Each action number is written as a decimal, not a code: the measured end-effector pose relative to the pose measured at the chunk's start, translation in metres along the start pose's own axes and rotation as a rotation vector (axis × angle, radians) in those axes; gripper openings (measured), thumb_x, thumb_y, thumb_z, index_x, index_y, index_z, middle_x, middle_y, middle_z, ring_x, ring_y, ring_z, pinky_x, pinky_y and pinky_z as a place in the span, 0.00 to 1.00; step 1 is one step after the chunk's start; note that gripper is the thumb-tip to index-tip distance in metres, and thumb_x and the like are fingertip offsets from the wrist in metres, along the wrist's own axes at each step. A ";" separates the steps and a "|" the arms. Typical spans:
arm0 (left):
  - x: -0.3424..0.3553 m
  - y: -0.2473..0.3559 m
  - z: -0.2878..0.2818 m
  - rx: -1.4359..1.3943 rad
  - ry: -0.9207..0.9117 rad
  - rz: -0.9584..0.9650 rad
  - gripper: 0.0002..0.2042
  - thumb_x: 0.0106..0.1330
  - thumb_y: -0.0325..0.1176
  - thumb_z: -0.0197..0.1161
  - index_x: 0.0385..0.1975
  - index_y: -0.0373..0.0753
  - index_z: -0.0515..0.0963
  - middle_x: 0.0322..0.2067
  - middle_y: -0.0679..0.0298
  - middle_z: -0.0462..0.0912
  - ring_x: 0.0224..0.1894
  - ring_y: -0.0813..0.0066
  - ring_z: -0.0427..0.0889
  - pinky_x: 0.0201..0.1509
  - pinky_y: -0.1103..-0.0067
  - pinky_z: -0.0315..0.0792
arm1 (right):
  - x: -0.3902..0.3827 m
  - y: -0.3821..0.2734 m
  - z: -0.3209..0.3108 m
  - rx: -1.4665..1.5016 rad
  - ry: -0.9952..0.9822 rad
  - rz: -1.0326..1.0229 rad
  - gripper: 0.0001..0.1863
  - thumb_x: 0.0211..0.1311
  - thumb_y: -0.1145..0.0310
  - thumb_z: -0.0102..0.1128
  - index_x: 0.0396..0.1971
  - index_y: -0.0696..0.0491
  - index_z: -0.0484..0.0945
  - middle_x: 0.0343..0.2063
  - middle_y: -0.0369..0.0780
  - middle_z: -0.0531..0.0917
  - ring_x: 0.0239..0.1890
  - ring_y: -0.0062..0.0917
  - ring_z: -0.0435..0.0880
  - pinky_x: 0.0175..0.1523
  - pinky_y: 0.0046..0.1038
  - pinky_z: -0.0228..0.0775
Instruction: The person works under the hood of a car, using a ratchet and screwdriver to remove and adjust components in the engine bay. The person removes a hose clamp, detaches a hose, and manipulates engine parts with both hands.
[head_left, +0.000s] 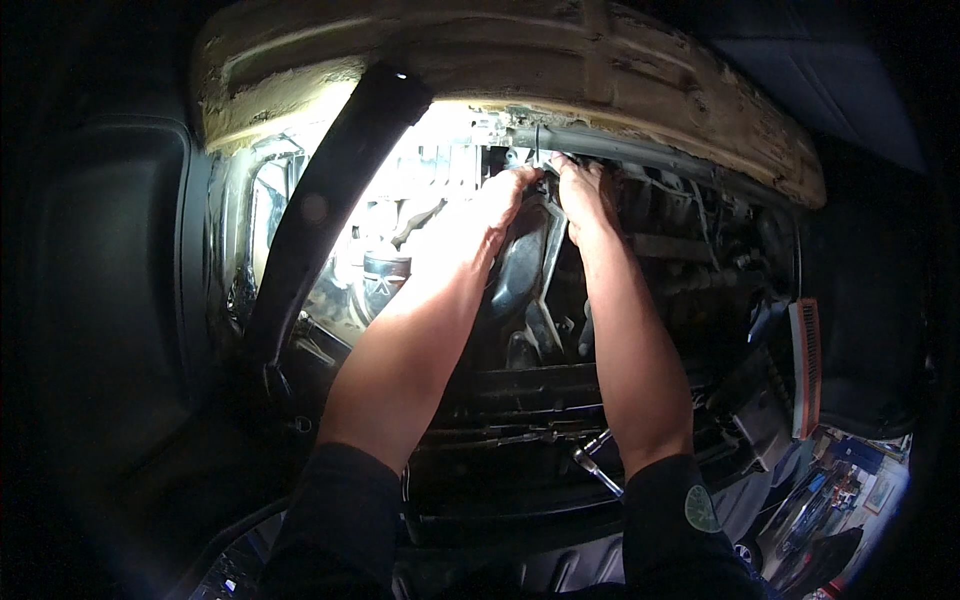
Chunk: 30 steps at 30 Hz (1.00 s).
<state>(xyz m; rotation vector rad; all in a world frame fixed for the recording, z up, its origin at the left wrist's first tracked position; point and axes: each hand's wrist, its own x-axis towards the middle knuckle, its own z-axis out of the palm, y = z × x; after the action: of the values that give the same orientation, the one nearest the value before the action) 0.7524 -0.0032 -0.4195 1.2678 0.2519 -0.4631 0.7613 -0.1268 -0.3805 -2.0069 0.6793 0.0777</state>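
Both my arms reach far into an engine compartment, and the hands meet near its far edge. My left hand [513, 192] is closed, its thumb and fingers pressed together beside a thin dark upright strand [537, 145]. Just right of it, my right hand [583, 190] is closed too, fingers curled in among hoses and metal parts. What either hand grips is too small and too hidden to make out. Below the hands runs a dark, smooth curved engine part [518, 265]. A grey pipe [640, 155] passes just beyond the fingers.
A black bar [335, 200] slants across the brightly lit left side. Padded tan insulation [500, 60] overhangs the far edge. A ratchet [595, 470] lies near my right forearm. An orange-edged air filter [805, 370] stands at the right. Tools [830, 500] lie beyond, lower right.
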 end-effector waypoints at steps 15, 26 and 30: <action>0.008 -0.007 0.001 0.165 0.075 -0.013 0.23 0.70 0.47 0.58 0.46 0.30 0.85 0.45 0.47 0.87 0.47 0.61 0.81 0.56 0.67 0.71 | 0.005 0.013 -0.008 -0.125 0.006 -0.070 0.21 0.64 0.68 0.56 0.53 0.63 0.78 0.48 0.54 0.84 0.49 0.43 0.84 0.52 0.38 0.76; 0.001 0.004 -0.003 0.228 -0.008 -0.055 0.21 0.72 0.47 0.55 0.45 0.32 0.84 0.42 0.47 0.86 0.46 0.61 0.81 0.51 0.65 0.72 | 0.007 0.026 -0.013 -0.338 0.000 -0.221 0.17 0.64 0.70 0.58 0.50 0.60 0.80 0.43 0.49 0.86 0.45 0.36 0.84 0.52 0.35 0.74; -0.011 0.026 -0.006 0.366 -0.119 -0.104 0.24 0.74 0.46 0.54 0.60 0.35 0.80 0.61 0.50 0.79 0.63 0.57 0.74 0.67 0.65 0.66 | 0.003 0.014 -0.020 -0.359 -0.100 -0.129 0.16 0.65 0.75 0.54 0.51 0.60 0.80 0.44 0.50 0.87 0.48 0.36 0.86 0.55 0.34 0.75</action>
<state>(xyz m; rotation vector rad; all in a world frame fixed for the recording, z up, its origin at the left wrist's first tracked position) 0.7551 0.0102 -0.3939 1.5824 0.1362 -0.6942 0.7521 -0.1498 -0.3823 -2.3683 0.4951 0.2359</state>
